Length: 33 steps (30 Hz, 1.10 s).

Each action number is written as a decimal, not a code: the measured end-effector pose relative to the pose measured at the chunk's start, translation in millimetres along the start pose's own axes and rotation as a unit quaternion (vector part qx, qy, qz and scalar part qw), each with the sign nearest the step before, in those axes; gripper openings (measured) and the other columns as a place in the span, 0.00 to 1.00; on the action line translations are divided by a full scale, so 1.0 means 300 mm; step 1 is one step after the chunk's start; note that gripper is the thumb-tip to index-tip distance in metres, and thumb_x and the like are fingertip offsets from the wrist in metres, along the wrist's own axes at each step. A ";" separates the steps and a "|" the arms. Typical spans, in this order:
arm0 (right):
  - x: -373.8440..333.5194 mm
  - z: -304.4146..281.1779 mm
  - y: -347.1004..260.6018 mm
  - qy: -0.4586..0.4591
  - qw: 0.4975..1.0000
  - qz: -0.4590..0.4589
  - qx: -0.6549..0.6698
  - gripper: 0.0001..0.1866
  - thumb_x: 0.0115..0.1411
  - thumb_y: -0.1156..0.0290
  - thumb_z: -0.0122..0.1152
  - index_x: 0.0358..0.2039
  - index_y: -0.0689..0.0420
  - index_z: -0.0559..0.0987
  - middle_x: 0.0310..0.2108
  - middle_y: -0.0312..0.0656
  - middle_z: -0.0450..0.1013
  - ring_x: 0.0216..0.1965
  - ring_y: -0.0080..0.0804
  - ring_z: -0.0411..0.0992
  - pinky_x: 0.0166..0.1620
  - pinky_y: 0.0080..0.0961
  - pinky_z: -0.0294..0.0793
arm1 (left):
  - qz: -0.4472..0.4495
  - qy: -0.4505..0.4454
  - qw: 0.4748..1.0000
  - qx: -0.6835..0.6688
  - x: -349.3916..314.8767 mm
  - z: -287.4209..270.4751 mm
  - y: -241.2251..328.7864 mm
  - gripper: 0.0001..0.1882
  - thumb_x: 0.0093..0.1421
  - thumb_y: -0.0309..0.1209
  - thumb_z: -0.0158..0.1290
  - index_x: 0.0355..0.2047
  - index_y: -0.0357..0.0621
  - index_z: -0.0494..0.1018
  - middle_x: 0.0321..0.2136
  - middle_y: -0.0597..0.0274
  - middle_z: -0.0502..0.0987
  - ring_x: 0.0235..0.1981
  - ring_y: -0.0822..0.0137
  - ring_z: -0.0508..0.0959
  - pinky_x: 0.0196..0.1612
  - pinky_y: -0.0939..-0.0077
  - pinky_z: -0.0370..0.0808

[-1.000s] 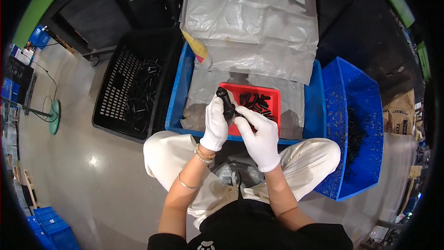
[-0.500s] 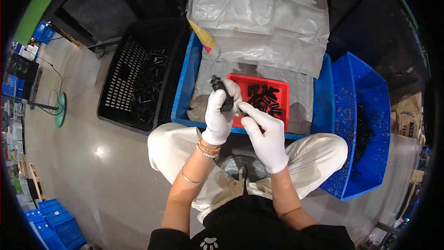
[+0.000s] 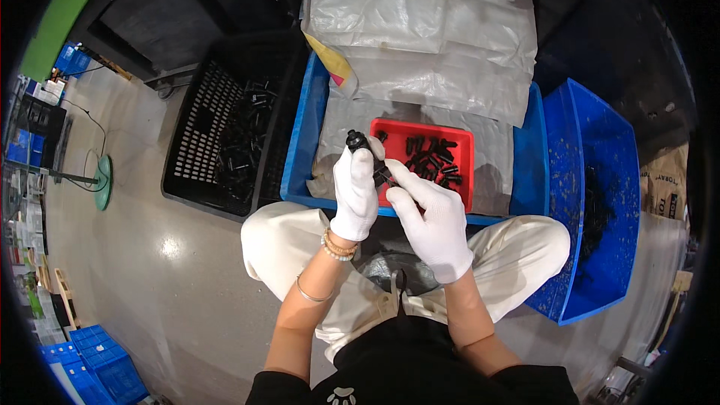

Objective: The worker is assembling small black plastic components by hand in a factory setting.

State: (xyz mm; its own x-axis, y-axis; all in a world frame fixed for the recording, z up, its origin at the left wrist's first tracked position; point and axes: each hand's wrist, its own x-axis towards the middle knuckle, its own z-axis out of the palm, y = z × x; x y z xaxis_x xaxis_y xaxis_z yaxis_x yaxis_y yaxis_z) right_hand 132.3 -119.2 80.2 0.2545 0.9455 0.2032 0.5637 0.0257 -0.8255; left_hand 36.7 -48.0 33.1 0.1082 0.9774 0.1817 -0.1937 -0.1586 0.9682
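The left hand [image 3: 355, 191], in a white glove, is holding a black part [image 3: 357, 139] just beside the left edge of the red tray [image 3: 466, 151]. Its fingers are closing narrowly around the part, and a knobbed end is sticking out past them. The right hand [image 3: 433, 229], also gloved, is reaching over the tray's near edge. Its thumb and forefinger are coming almost together close to the left hand; whether they are pinching something thin, I cannot tell.

Small black pieces [image 3: 427, 165] are lying loose inside the tray. The tray itself is resting on a grey sheet [image 3: 491, 157], which is leaving a flat strip between the tray's right edge and the wall of the blue bin [image 3: 532, 154] surrounding it. A wider stretch of sheet is spreading beyond the tray's far edge. Farther left of the tray, a black basket [image 3: 199, 135] is standing; farther right, a blue tub [image 3: 559, 142]. White-trousered knees [image 3: 517, 251] are bounding the room on the tray's near side.
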 end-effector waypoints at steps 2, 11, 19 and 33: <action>0.006 -0.011 -0.016 0.002 1.000 -0.001 -0.016 0.16 0.53 0.65 0.56 0.43 0.51 0.77 0.18 0.42 0.69 0.19 0.36 0.70 0.23 0.28 0.67 | 0.006 0.000 1.000 0.022 0.000 -0.002 0.009 0.25 0.60 0.53 0.38 0.28 0.41 0.66 0.19 0.69 0.64 0.22 0.75 0.61 0.26 0.79 0.60; 0.013 -0.005 0.005 -0.022 0.999 -0.005 -0.033 0.16 0.52 0.65 0.57 0.43 0.52 0.77 0.19 0.42 0.70 0.20 0.36 0.71 0.24 0.28 0.67 | 0.000 -0.004 0.999 0.043 0.000 -0.024 -0.010 0.27 0.59 0.54 0.39 0.27 0.40 0.66 0.18 0.67 0.64 0.21 0.74 0.61 0.24 0.78 0.59; 0.017 0.018 0.041 -0.014 0.996 0.009 0.084 0.14 0.51 0.67 0.59 0.40 0.55 0.78 0.22 0.46 0.73 0.22 0.36 0.71 0.27 0.25 0.68 | 0.008 -0.015 0.998 0.056 -0.001 -0.027 -0.001 0.27 0.59 0.55 0.39 0.26 0.40 0.65 0.17 0.66 0.63 0.20 0.73 0.61 0.23 0.77 0.59; 0.084 0.034 0.069 -0.026 0.987 0.111 0.114 0.18 0.48 0.62 0.63 0.32 0.65 0.77 0.22 0.42 0.72 0.24 0.20 0.68 0.33 0.19 0.68 | 0.019 -0.005 0.994 0.104 0.001 -0.017 -0.062 0.22 0.62 0.46 0.39 0.30 0.36 0.67 0.17 0.61 0.66 0.18 0.72 0.63 0.23 0.76 0.63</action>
State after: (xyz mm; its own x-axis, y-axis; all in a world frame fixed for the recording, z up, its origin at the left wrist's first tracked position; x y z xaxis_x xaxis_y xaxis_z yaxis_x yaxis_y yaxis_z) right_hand 142.3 -91.5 62.9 0.3079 0.9512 -0.0184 0.3063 -0.1175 -0.9446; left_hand 35.2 -44.1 14.3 0.1140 0.9691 0.2187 0.0072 -0.2209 0.9753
